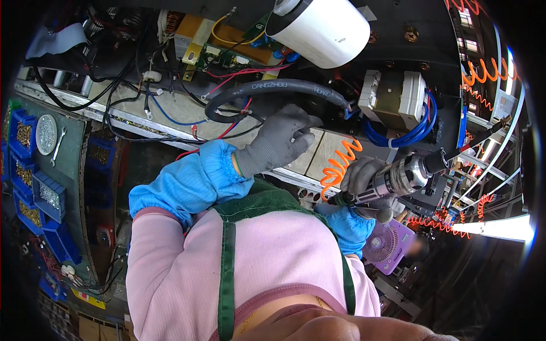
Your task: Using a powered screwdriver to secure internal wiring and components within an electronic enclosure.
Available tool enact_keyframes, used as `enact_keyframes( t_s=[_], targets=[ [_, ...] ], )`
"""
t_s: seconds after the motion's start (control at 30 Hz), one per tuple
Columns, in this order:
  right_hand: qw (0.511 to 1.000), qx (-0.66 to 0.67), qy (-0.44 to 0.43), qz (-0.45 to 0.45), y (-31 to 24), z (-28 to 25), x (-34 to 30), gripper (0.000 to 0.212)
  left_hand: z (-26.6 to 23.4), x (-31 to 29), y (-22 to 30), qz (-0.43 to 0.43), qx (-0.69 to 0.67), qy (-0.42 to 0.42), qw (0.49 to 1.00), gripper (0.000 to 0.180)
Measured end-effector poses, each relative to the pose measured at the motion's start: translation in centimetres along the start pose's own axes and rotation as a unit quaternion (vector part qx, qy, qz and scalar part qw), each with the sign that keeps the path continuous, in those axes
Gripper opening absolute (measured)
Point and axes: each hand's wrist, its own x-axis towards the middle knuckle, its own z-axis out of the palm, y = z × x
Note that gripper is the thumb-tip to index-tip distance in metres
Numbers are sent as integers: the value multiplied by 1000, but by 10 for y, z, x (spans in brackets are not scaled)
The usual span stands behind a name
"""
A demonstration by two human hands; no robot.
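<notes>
My left hand [281,139], in a grey glove, is beside a thick black cable [267,85] at the front of an open dark chassis. Its fingers are curled together, with a small pale glint between thumb and fingers that is too small to name. My right hand [364,176], gloved too, is wrapped round a silver and black air screwdriver [401,177], whose long shaft points to the upper right. An orange coiled air hose [340,162] runs close to the tool's rear end. Beyond my right hand sits a transformer [393,102] with a coil of blue wire [398,136].
A white cylinder [324,34] and a circuit board with yellow metal brackets [193,52] are in the chassis. Loose black, blue and red wires [165,116] trail over its edge. At left are blue bins of fasteners [24,133] and a wrench [58,146]. A purple fan [388,243] stands at right.
</notes>
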Motion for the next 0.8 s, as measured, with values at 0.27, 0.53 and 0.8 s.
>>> enact_keyframes(
  t_s=[0.27, 0.53, 0.8],
  targets=[
    [999, 34, -14, 23, -4, 2, 2, 58, 2, 11, -14, 25, -33, 23, 999, 23],
    [999, -14, 40, 25, -6, 6, 0, 65, 3, 10, -18, -19, -73, 21, 997, 17],
    [999, 0, 32, 14, -3, 7, 1, 69, -8, 26, -17, -95, -147, -41, 984, 17]
  ],
)
